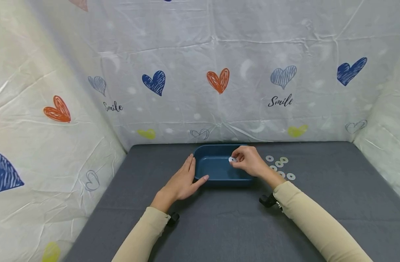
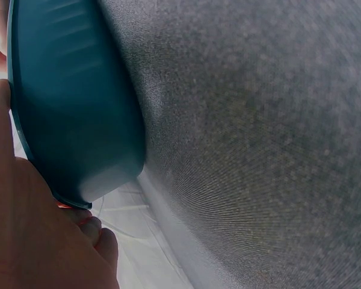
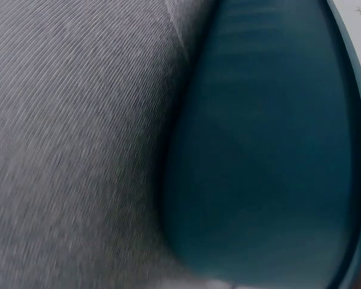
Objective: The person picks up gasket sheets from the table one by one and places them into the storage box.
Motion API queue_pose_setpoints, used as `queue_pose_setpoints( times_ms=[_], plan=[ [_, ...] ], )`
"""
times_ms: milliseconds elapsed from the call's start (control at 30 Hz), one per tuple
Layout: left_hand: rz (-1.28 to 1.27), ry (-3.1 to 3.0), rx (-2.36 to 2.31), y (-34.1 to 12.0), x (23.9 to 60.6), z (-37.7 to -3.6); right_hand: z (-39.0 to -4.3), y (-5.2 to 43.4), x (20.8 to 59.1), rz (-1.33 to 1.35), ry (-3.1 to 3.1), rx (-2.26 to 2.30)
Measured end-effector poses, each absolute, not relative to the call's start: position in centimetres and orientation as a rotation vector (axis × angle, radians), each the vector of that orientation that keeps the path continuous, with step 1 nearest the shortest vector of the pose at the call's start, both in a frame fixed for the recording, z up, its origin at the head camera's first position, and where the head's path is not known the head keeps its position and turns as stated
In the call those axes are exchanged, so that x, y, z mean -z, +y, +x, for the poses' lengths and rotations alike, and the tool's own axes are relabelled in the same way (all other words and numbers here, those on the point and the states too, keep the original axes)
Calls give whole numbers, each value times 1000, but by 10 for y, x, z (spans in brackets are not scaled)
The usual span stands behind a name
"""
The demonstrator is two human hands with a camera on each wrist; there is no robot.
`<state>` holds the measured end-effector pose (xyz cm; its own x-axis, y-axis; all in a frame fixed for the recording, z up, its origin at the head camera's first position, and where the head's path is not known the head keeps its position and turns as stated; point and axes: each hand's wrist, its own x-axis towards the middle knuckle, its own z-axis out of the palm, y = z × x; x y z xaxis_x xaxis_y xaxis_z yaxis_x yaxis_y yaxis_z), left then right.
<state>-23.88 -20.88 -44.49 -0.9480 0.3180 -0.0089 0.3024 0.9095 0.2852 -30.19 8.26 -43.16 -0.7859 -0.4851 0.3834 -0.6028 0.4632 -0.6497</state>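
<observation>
Right hand (image 1: 250, 162) pinches a washer (image 1: 232, 159) over the blue tray (image 1: 216, 171), mid-drop by the look of it, while the open left hand (image 1: 183, 182) steadies the rim. More washers (image 1: 280, 165) wait on the worktop (image 1: 317, 203), just right of the tray; a release into the tray looks due

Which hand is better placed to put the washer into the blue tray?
Right. The right hand already pinches the washer above the blue tray; the left hand only rests against the tray's side.

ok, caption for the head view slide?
Right hand pinches a washer over the blue tray; left hand steadies its rim.
</observation>
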Motion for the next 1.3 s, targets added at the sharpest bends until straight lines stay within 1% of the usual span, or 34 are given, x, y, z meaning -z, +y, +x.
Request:
queue_pose_setpoints(
  times_ms=[367,633,1300],
  plan=[
    [465,2999,-421,-210,445,-241,-308,55,435,916,-2589,-1216],
    [498,3015,-442,-210,441,-236,-315,34,440,904,-2648,-1177],
    [499,3015,-425,-211,445,-237,-331,-14,439,990,-2769,-1085]
  ],
)
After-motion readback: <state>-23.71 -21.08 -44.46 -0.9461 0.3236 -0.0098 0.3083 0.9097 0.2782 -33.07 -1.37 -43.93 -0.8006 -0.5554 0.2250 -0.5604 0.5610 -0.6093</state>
